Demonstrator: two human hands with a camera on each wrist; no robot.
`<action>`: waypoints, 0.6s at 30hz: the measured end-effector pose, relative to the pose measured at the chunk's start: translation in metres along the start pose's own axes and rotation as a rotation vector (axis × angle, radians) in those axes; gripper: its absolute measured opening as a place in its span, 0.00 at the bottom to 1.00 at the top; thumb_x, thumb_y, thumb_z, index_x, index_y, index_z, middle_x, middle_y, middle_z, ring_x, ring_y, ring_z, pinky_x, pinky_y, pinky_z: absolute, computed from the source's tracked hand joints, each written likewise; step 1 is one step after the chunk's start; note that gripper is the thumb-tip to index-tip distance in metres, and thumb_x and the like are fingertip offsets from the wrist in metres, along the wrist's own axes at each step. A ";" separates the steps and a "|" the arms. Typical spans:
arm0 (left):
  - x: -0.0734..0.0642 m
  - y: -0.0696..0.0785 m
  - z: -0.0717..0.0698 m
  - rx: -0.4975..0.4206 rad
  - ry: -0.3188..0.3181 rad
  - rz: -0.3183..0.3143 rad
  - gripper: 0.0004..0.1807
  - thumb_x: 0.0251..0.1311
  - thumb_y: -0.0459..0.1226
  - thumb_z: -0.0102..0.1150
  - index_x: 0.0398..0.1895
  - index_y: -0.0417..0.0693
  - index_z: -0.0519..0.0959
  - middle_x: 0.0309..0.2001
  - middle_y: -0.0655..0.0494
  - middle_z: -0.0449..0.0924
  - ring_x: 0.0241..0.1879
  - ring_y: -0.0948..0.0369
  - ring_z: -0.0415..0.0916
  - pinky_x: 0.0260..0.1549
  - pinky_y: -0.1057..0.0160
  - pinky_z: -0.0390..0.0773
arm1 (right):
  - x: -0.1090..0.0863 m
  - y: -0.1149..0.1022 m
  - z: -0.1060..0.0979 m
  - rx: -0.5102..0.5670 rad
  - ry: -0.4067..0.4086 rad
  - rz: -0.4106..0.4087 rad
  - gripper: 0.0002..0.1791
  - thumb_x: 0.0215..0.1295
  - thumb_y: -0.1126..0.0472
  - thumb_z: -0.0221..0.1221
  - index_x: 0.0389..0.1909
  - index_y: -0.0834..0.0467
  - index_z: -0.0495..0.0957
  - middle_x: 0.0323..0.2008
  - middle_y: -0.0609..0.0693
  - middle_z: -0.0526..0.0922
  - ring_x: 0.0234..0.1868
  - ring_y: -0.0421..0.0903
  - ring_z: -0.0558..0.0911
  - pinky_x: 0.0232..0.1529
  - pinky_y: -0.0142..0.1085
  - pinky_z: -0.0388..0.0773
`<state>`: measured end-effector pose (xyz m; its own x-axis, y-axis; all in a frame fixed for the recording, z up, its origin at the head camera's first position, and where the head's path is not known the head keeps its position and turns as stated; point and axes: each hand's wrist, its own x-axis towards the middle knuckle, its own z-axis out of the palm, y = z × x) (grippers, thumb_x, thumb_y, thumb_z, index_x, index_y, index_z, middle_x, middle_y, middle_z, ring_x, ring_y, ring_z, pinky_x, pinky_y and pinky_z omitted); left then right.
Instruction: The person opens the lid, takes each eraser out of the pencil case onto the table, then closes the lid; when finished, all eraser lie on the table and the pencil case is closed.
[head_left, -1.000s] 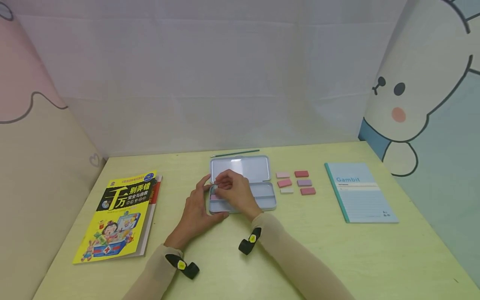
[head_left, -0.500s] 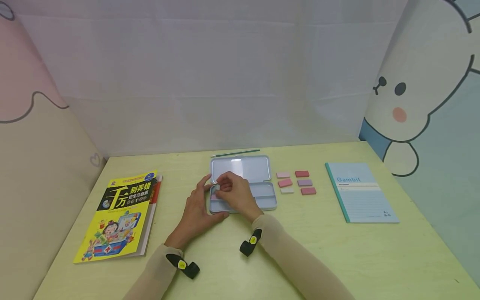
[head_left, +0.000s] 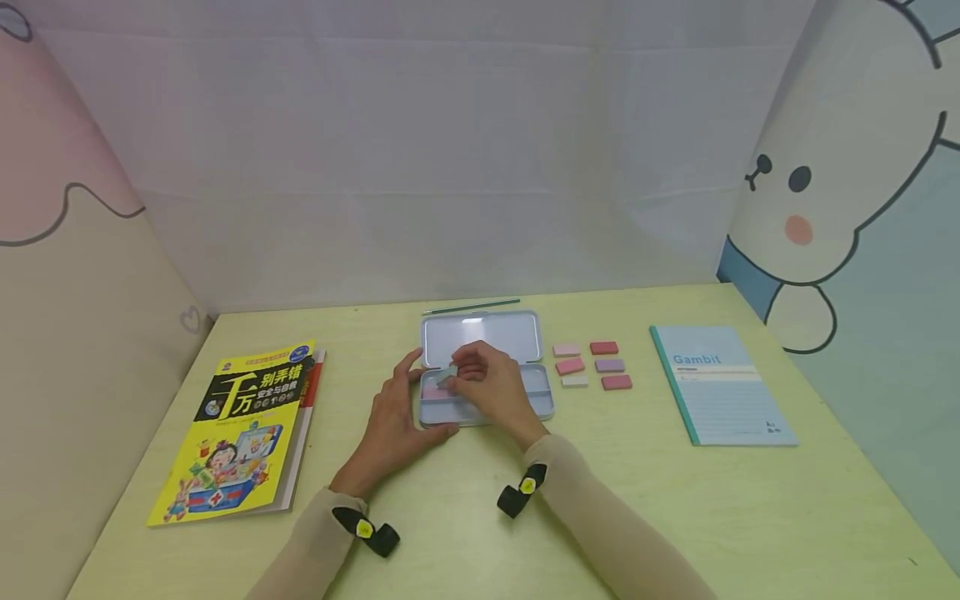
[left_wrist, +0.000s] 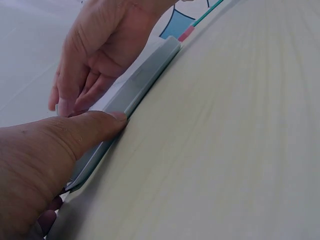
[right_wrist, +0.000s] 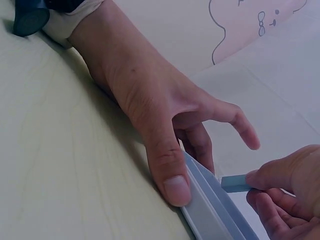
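A pale blue-grey hinged case [head_left: 531, 405] lies with its lid [head_left: 517, 333] raised behind it. My left hand [head_left: 390, 423] grips the case's left end; its thumb [right_wrist: 176, 185] presses the front wall and the fingers reach round the far side. Over the case's back compartment, my right hand [head_left: 493, 390] pinches a small grey-green rectangular block [right_wrist: 234, 183] between thumb and fingers, held tilted in the head view. Pinkish pieces [head_left: 433, 391] sit in the left end of that compartment, partly overlapped by the right hand.
Right of the case lie several small blocks in two columns, among them a purple block [head_left: 609, 366] and a red block [head_left: 617, 382]. A green pencil [head_left: 472, 307] lies behind the lid. A blue notebook [head_left: 723, 387] is at right, yellow books [head_left: 240, 442] at left.
My right hand has drawn back rightward and slightly up with the grey-green block, showing more of the pinkish pieces. The left hand stays at the case's left end.
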<state>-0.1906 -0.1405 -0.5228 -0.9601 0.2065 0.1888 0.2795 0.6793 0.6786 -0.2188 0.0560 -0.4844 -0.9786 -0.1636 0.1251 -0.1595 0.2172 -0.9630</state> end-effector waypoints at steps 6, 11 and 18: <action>0.000 0.001 0.000 0.003 -0.007 -0.011 0.68 0.47 0.48 0.86 0.86 0.57 0.48 0.71 0.43 0.78 0.67 0.41 0.74 0.68 0.33 0.68 | -0.009 0.005 -0.016 0.026 0.031 0.024 0.18 0.60 0.73 0.72 0.51 0.65 0.83 0.49 0.62 0.89 0.46 0.48 0.89 0.50 0.29 0.87; 0.000 0.000 0.000 -0.001 -0.006 -0.015 0.69 0.47 0.48 0.86 0.86 0.59 0.47 0.72 0.44 0.77 0.67 0.42 0.73 0.68 0.34 0.67 | -0.014 0.009 -0.027 0.071 0.046 0.047 0.18 0.59 0.74 0.72 0.51 0.65 0.83 0.50 0.64 0.88 0.48 0.52 0.88 0.49 0.26 0.85; 0.000 0.000 0.000 -0.007 -0.003 -0.014 0.69 0.46 0.48 0.86 0.87 0.60 0.47 0.73 0.45 0.77 0.69 0.42 0.73 0.70 0.33 0.66 | -0.023 0.012 -0.044 0.050 0.062 0.049 0.18 0.59 0.74 0.70 0.51 0.66 0.83 0.51 0.65 0.88 0.52 0.55 0.87 0.50 0.24 0.84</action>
<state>-0.1908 -0.1401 -0.5230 -0.9640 0.1991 0.1764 0.2655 0.6770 0.6865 -0.2041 0.1042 -0.4884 -0.9914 -0.0941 0.0907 -0.1062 0.1752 -0.9788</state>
